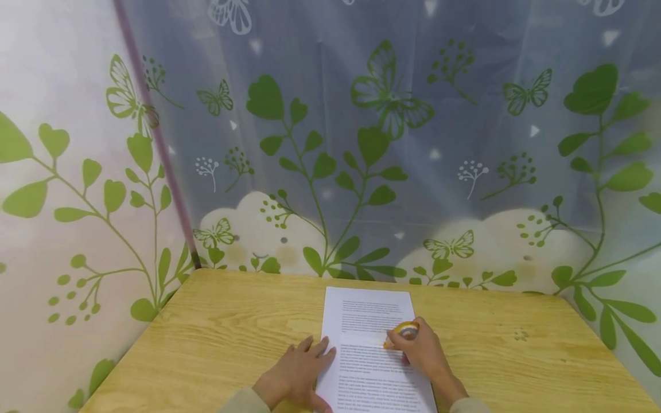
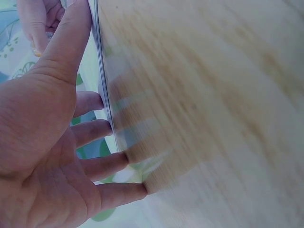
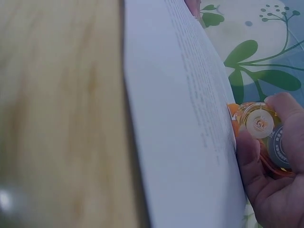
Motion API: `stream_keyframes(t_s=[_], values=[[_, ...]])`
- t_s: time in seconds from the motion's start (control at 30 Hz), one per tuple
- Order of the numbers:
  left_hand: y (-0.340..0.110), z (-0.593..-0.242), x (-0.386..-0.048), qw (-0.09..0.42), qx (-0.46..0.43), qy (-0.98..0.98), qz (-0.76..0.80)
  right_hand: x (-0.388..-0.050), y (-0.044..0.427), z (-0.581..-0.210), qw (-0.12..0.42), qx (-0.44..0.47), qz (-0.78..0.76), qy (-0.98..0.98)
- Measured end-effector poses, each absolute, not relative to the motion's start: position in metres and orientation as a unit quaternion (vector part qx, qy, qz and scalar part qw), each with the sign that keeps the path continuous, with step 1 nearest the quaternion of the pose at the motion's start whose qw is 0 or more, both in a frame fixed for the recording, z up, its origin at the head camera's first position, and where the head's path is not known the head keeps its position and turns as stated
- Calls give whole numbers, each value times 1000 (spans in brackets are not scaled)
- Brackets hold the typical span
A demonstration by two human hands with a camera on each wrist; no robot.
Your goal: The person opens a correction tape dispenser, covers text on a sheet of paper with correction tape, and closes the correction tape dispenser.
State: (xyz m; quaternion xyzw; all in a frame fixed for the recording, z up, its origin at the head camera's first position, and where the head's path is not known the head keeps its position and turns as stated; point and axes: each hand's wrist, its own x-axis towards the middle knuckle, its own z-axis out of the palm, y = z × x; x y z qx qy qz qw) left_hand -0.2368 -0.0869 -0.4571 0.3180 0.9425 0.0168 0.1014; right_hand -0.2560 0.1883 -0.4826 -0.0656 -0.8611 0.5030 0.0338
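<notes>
Paper is poss. risking slippage if L hand, splayed, is pressing too lightly w/ R hand gripping corr. tape.

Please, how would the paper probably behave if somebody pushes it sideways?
The paper shows several layers at its edge, so sheets may slip over each other. It lies flat on the table, so it is unlikely to roll or tip. Being thin, it might buckle if the left hand pushed hard.
</notes>
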Motion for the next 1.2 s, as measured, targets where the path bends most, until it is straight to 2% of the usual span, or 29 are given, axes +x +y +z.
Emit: stream_keyframes(t_s=[1.2], values=[[-87,-456,-236,105,322,940,31,-251,212,-484,43,-82,499,-862]])
